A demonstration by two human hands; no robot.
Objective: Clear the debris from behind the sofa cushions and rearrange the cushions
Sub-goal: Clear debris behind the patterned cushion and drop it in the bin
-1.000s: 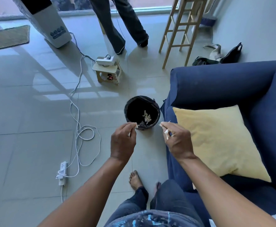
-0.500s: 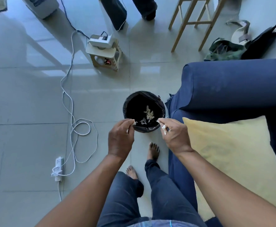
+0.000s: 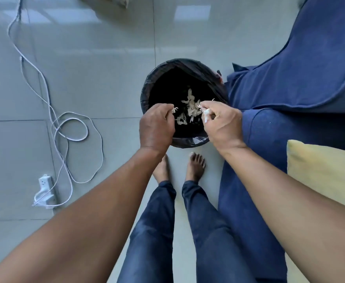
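A black-lined bin (image 3: 190, 65) stands on the floor beside the blue sofa (image 3: 310, 78). Pale scraps of debris (image 3: 190, 110) lie inside it. My left hand (image 3: 156, 127) hovers over the bin's near left rim, fingers pinched on a small pale scrap. My right hand (image 3: 221, 124) is over the near right rim, fingers closed on white scraps that stick out between them. A yellow cushion (image 3: 327, 172) lies on the sofa seat at the right edge.
A white cable (image 3: 65, 127) loops across the grey tiles at left and ends in a power strip (image 3: 44, 187). My bare feet (image 3: 196, 166) stand just in front of the bin, close to the sofa's front.
The view has tilted down and closed in on the bin. Both hands have moved forward from in front of the bin to above its opening, still pinching scraps.
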